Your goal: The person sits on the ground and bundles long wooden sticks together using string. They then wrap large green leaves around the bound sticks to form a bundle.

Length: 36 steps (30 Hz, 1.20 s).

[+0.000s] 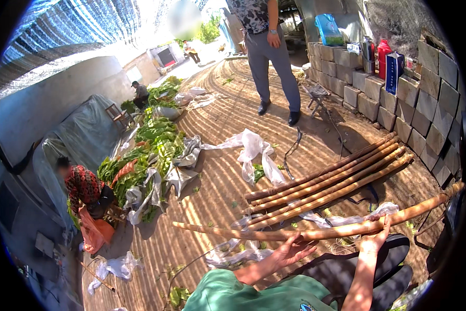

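A long wooden pole (326,233), maybe bamboo, lies across in front of me, above my lap. My right hand (375,229) holds it from below, right of its middle, with the fingers around it. My left hand (295,250) is at the pole's lower side, palm up with the fingers apart; whether it bears any weight I cannot tell. Beyond the pole, several similar poles (330,179) lie side by side on the ground, with thin string along them. Crumpled clear plastic film (343,220) lies between them and the held pole.
A person (272,50) stands beyond the poles, near a small folding stool (316,93). Large green leaves (155,136) are heaped at the left, where a person in a red patterned shirt (86,186) sits. Stacked blocks (367,97) line the right, bearing a red flask (383,58).
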{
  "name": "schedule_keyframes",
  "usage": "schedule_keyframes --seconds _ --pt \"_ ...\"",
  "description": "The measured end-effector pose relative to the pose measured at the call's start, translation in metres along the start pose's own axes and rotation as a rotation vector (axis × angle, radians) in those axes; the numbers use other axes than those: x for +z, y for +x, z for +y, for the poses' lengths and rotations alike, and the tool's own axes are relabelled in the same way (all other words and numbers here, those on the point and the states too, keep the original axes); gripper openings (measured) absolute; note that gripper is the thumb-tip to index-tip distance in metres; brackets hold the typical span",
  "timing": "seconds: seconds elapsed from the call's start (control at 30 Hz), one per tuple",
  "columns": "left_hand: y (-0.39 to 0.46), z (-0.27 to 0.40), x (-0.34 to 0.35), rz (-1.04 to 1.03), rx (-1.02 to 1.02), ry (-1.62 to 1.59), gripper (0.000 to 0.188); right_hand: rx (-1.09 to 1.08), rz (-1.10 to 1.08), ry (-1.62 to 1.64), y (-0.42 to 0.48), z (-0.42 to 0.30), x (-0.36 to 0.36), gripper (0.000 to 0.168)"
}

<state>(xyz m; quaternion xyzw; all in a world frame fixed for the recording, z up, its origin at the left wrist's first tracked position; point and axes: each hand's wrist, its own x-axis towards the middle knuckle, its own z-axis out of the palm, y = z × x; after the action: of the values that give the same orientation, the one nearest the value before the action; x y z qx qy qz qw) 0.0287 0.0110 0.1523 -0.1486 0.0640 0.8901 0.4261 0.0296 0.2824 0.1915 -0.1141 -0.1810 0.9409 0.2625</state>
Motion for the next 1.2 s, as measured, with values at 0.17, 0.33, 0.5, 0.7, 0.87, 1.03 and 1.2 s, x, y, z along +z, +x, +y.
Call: schedule_keyframes --seconds 0.17,0.33,0.5,0.7,0.87,1.03,1.2 --pt "0.009 0.013 -0.028 0.181 0.238 0.097 0.029 -0.082 -0.116 0.013 0.012 -0.024 -0.014 0.022" --pt "0.013 0.019 -0.029 0.124 0.281 0.079 0.021 -0.149 -0.035 0.008 0.010 -0.035 -0.009 0.023" --pt "0.018 0.026 -0.045 0.098 0.258 0.032 0.021 -0.025 0.120 -0.052 0.006 -0.033 0.000 0.034" --pt "0.009 0.017 -0.023 -0.011 0.266 0.103 0.018 -0.003 0.029 0.030 0.008 -0.021 -0.016 0.026" --pt "-0.006 0.016 0.007 0.055 0.316 0.092 0.022 0.013 0.041 0.142 0.000 -0.023 0.002 0.029" --pt "0.004 0.015 0.027 0.200 0.418 0.245 0.026 0.026 -0.109 0.022 -0.001 -0.038 0.003 0.029" --pt "0.008 0.021 0.023 0.018 0.393 0.213 0.043 0.260 0.151 0.158 -0.003 -0.038 0.012 0.033"
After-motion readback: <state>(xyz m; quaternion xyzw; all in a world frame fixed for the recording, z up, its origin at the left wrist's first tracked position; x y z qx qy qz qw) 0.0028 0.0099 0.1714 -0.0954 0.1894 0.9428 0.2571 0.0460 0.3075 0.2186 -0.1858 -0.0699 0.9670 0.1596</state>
